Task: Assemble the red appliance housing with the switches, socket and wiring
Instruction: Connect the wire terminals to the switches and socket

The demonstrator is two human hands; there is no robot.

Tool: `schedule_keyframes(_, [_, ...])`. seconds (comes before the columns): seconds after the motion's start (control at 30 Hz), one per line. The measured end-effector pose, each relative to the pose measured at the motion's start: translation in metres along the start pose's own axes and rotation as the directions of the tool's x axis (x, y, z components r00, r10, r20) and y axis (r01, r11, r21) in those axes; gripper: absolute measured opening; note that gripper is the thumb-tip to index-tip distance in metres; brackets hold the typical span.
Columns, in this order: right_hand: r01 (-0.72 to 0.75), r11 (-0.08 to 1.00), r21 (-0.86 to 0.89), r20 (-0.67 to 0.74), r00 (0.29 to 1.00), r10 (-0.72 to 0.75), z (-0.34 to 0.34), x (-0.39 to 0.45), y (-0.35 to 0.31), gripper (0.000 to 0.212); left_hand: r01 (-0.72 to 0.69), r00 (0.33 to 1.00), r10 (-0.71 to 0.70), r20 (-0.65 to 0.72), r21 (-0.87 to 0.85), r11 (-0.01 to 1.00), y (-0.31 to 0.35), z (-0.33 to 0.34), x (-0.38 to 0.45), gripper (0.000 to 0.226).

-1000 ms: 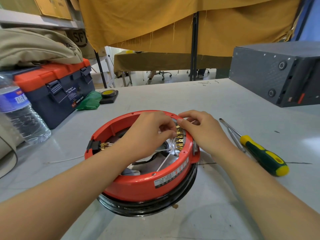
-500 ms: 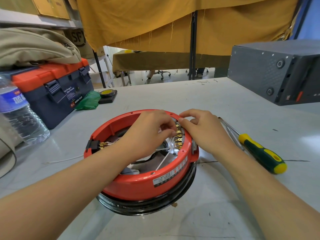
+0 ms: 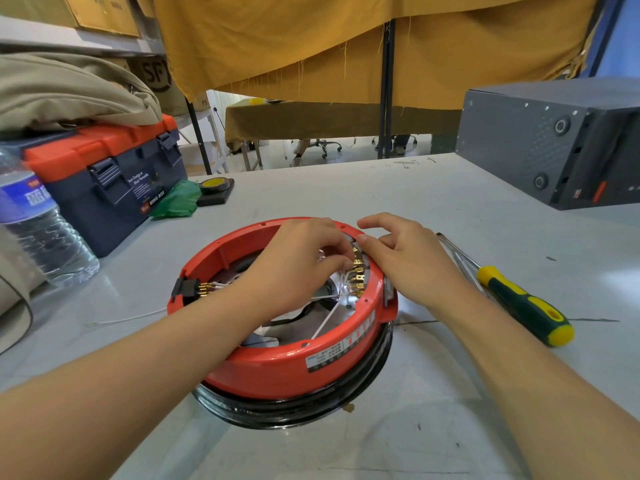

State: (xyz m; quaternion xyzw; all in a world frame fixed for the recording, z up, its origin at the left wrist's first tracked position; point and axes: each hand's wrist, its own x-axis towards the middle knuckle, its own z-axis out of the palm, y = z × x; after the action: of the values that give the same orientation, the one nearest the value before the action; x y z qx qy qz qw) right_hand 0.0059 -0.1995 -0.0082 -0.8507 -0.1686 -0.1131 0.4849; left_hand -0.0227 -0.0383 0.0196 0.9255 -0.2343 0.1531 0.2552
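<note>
currently, head view: red housing sits upside down on the grey surface, centre. left hand reaches inside, fingertips pinched on the brass terminals at the right inner wall. right hand rests on the rim, fingers curled, thumb against the terminals. screwdriver lies to the right.
</note>
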Motion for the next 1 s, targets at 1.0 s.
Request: schedule_keyframes(1.0, [-0.064,0.998,0.029,0.053,0.997,0.062,-0.008,0.002,0.0,0.026,0.154,0.988,-0.153,0.034,-0.047,0.987,-0.01,-0.034,-0.004,0.016])
